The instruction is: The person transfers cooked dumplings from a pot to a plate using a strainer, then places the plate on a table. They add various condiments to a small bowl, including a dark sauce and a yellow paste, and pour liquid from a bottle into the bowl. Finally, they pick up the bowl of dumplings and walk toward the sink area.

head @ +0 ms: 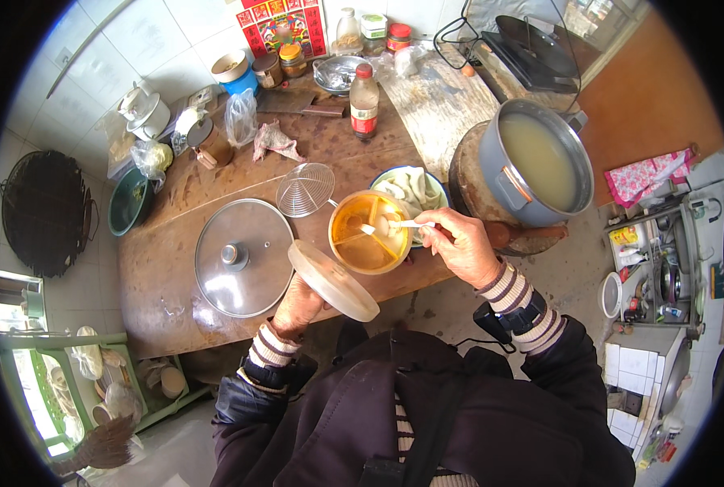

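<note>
My left hand point(299, 306) grips a round translucent plastic lid point(332, 281), tilted at the table's front edge. Between the fingers of my right hand point(461, 245) is the white handle of a small spoon point(411, 224). Its bowl reaches into one compartment of an orange divided seasoning box point(371, 259), where white grains lie. Behind the box, a bowl point(437, 182) holds a pale cloth-like or leafy thing point(407, 182), which I cannot identify. A wire skimmer point(305, 190) lies beside the box, and a glass pot lid point(240, 286) rests to its left.
At the right, a large pot point(508, 176) of cloudy liquid stands on a round stove-like stand point(468, 161). A cleaver point(289, 102), a red-capped bottle point(363, 103), a rag point(276, 141) and several jars occupy the back of the wooden table point(173, 237). A green basin point(132, 204) sits far left.
</note>
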Motion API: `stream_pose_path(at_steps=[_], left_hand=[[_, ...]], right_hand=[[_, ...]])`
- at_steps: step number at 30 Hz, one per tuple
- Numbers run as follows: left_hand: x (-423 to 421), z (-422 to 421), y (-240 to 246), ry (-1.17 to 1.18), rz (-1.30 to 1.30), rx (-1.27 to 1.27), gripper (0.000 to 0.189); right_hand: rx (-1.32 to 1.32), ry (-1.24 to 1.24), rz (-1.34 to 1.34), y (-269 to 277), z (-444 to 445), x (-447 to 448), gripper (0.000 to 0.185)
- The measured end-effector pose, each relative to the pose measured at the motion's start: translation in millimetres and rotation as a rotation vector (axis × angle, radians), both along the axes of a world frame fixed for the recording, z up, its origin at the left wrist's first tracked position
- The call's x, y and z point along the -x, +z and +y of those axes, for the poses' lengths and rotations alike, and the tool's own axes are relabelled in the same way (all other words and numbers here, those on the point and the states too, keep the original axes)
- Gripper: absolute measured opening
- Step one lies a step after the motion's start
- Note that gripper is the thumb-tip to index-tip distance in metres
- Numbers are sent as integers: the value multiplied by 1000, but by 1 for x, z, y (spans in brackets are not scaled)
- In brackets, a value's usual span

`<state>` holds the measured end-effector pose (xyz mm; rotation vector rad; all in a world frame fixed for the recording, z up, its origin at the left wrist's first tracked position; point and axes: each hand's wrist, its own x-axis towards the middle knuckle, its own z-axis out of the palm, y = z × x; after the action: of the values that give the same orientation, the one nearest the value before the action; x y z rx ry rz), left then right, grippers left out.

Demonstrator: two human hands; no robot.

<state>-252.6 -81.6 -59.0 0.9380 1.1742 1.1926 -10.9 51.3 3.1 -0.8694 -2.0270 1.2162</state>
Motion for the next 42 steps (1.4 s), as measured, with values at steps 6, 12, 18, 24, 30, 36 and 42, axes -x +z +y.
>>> stream_pose_path(at_steps=[6, 12, 18, 24, 30, 36, 42], left_hand=[[-2, 0, 7, 51, -58, 30, 17], [-3, 1, 12, 49, -15, 23, 18], [-5, 1, 13, 47, -16, 40, 18], [-7, 2, 15, 57, -18, 41, 18], [-8, 3, 18, 91, -33, 139, 19], [-4, -1, 15, 127, -40, 110, 19], [12, -13, 9, 172, -29, 201, 19]], right_hand=[[10, -4, 27, -2, 0, -3, 19], [-15, -12, 63, -2, -2, -7, 20], [-168, -2, 39, -5, -1, -8, 19], [-155, 9, 17, -4, 1, -12, 18], [-2, -45, 112, -6, 1, -11, 18], [108, -117, 182, -9, 4, -25, 17], [55, -160, 110, -16, 6, -45, 17]])
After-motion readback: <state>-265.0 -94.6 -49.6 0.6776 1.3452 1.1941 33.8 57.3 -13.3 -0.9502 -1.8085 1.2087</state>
